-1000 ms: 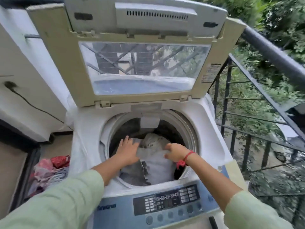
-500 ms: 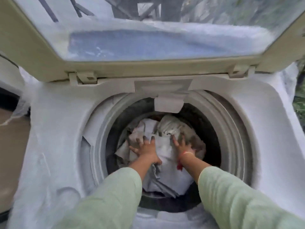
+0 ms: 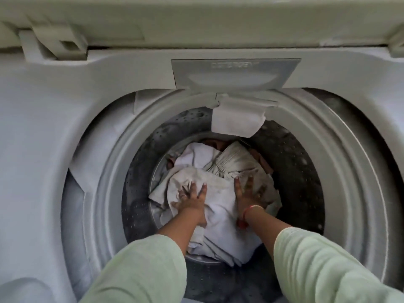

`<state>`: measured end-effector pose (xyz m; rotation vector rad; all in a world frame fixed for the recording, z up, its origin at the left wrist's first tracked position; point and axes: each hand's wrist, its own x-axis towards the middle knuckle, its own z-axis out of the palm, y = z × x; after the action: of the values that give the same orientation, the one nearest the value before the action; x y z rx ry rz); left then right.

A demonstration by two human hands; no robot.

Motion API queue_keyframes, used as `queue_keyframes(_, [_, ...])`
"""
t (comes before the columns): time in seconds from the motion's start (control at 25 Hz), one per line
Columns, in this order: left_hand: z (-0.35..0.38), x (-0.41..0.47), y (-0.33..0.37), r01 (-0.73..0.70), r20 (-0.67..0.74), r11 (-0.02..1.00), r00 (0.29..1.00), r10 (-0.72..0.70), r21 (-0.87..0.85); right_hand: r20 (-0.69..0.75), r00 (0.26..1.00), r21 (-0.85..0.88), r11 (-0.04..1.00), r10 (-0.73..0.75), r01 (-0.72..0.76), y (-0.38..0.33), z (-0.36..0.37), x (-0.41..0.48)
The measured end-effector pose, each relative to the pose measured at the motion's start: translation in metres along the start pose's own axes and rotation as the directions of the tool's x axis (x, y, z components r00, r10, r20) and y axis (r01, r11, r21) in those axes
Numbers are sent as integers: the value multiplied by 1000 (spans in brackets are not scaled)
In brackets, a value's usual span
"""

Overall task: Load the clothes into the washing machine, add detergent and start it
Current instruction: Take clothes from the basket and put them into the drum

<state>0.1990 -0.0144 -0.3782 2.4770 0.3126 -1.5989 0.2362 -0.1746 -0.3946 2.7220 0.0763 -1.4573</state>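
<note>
- My forearms fill the near half of the drum mouth (image 3: 122, 162).
- Dark free gaps flank the clothes (image 3: 209, 176).
- A white flap (image 3: 237, 122) overhangs the far rim.

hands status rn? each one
Left hand: open, fingers spread, pressing flat on the clothes in the drum.
Right hand: open, palm down on the clothes, holding nothing.

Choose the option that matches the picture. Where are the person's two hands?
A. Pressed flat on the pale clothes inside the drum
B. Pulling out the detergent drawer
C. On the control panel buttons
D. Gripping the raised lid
A: the left hand and right hand lie with fingers spread on the pale clothes down in the drum.
</note>
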Motion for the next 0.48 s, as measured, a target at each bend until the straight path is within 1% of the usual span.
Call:
queue_keyframes(0.08, [-13,-13,-2,-20,-15,998,1000,19,-62,56,998,-9,1000,4,-3,0,-14,-9])
queue_keyframes(0.16, [-28,-32,-8,-38,-85,989,996,26,-140,201,980,-55,998,0,11,-2,-48,-28])
queue_keyframes(0.2, [-37,-44,-10,-47,-128,985,991,25,-166,243,970,-78,997,-9,29,-1,-69,-44])
queue_keyframes(0.24, [-48,-61,-11,-56,-174,982,984,24,-181,285,959,-45,999,-13,27,-2,-91,-61])
queue_keyframes(0.28, [-59,-80,-10,-68,-216,979,976,26,-191,301,952,69,997,-52,33,-4,-113,-80])
queue_keyframes(0.32, [-70,-101,-8,-91,-259,976,965,38,-197,251,962,275,961,-110,38,-5,-130,-97])
queue_keyframes(0.36, [-81,-122,-5,-131,-300,971,952,67,-200,163,974,508,860,-157,54,-6,-146,-114])
queue_keyframes(0.4, [-90,-146,-3,-187,-343,963,933,112,-194,50,980,688,718,-192,105,-8,-160,-134])
queue_keyframes(0.44, [-96,-176,-4,-246,-412,951,898,151,-186,-91,971,771,601,-219,208,-10,-173,-159])
queue_keyframes(0.48, [-101,-204,-8,-291,-493,943,852,177,-164,-213,948,807,505,-235,307,-12,-185,-182])
